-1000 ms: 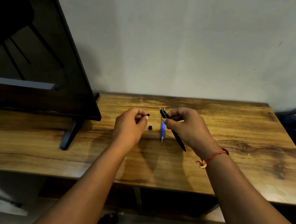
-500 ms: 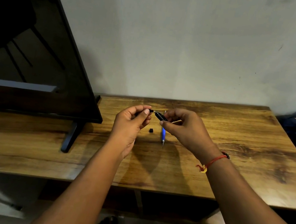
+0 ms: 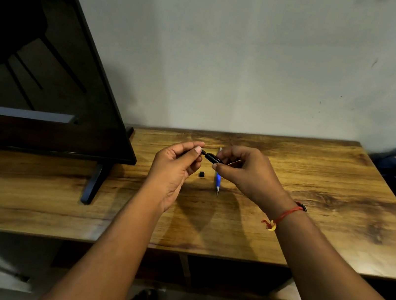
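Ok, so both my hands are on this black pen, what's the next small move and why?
Probably a small twist of the left hand against the right hand: the left pinches one end of the black pen, the right holds its barrel, both lifted off the table. The small black piece and the blue pen lie below, untouched.

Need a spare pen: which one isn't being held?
The blue pen, lying on the table; the black pen is held by the left hand and right hand.
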